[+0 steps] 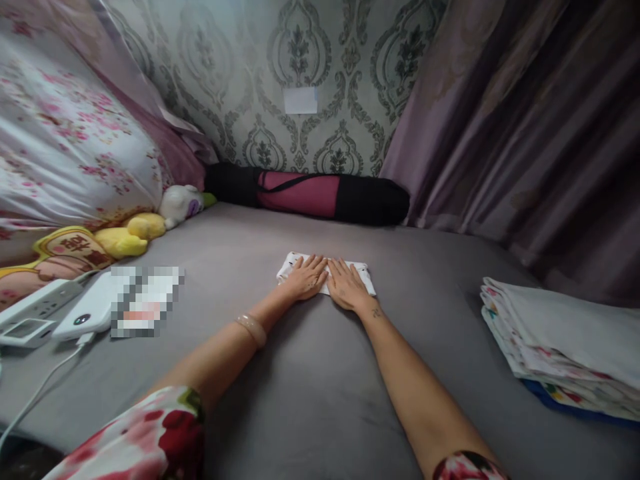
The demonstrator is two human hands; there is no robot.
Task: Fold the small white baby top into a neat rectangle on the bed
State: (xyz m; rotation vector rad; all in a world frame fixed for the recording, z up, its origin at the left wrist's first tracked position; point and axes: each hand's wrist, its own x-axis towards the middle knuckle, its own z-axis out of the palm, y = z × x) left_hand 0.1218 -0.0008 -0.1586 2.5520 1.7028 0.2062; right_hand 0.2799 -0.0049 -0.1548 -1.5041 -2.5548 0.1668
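Observation:
A small folded white cloth (367,270) with dark specks lies flat on the grey bed sheet (310,373). On its left half rests my left hand (306,277), palm down with the fingers stretched out. My right hand (345,283) presses flat on the right half, fingers also extended. The two hands lie side by side, almost touching at the cloth's middle. Both cover much of the cloth, so its exact kind and how it is folded are hidden. A pale bangle (251,330) circles my left forearm.
A stack of folded cloths (565,347) sits at the right. To the left lie a power strip (40,310), a white power bank (95,307) with a cable, and plush toys (123,239). A black and maroon long bag (305,193) lies along the wall, between curtains (480,133).

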